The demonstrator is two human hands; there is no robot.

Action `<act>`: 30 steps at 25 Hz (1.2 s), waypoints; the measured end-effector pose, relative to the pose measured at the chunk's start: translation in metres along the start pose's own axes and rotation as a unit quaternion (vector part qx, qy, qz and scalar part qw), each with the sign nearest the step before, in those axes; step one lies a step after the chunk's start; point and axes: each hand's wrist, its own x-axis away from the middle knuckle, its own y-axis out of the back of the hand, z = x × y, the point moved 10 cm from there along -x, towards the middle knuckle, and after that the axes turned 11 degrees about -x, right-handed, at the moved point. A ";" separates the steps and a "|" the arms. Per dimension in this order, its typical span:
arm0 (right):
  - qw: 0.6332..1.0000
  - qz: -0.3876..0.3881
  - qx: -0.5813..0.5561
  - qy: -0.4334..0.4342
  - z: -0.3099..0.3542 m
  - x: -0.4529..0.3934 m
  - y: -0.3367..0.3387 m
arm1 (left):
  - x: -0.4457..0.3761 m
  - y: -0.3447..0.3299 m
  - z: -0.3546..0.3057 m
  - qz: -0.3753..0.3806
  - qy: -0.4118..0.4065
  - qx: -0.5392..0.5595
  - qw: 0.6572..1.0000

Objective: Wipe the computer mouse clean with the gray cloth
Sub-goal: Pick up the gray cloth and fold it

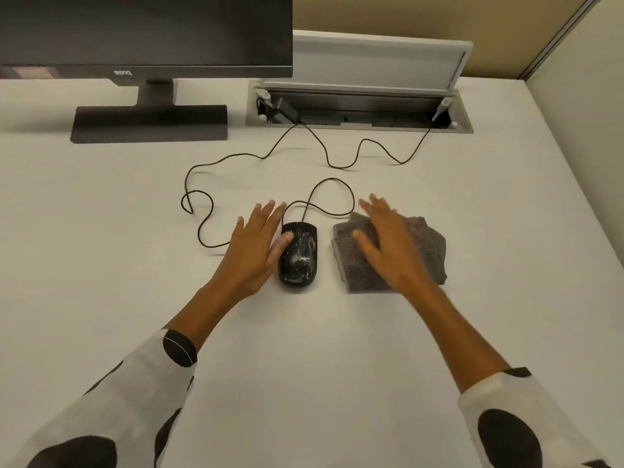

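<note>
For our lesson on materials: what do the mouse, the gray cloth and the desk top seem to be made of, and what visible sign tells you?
Mouse: likely hard black plastic, glossy; it reflects light under whitish smears.
Gray cloth: soft woven fabric, perhaps microfibre; ribbed, matte, folded.
Desk top: smooth matte white surface, probably laminate; no grain visible.

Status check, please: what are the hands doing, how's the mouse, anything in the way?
Left hand open beside mouse, thumb touching it. Right hand open, flat over cloth. Mouse dirty with white specks, not yet wiped. Cable loops behind; nothing blocking.
</note>
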 end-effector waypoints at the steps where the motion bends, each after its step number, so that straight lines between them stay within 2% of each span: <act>1: 1.000 -0.019 0.016 -0.007 -0.007 -0.004 0.015 | -0.004 0.004 -0.004 -0.019 -0.005 -0.013 1.000; 4: 0.995 0.034 0.066 -0.064 -0.034 -0.014 0.040 | -0.019 0.006 -0.025 -0.024 -0.025 -0.033 0.999; 7: 0.989 0.094 0.103 -0.053 -0.039 -0.012 0.030 | -0.033 -0.008 -0.046 0.003 -0.061 -0.062 0.996; 12: 0.992 0.056 0.105 -0.046 -0.040 -0.012 0.040 | -0.048 -0.033 -0.077 0.069 -0.125 -0.087 0.986; 16: 0.995 0.027 0.092 -0.025 -0.035 -0.007 0.048 | -0.052 -0.049 -0.092 0.123 -0.121 -0.078 0.982; 20: 0.997 0.004 0.077 -0.018 -0.027 0.001 0.060 | -0.052 -0.050 -0.102 0.113 -0.112 -0.063 0.985; 24: 0.989 0.073 0.125 -0.021 -0.013 0.007 0.057 | -0.048 -0.039 -0.109 0.078 -0.122 -0.025 0.989; 26: 0.986 0.073 0.152 0.002 -0.004 0.014 0.061 | -0.046 -0.037 -0.109 0.083 -0.116 0.018 0.990; 30: 0.999 0.008 0.001 -0.033 -0.011 0.029 0.088 | -0.052 -0.028 -0.108 0.075 -0.068 0.154 0.983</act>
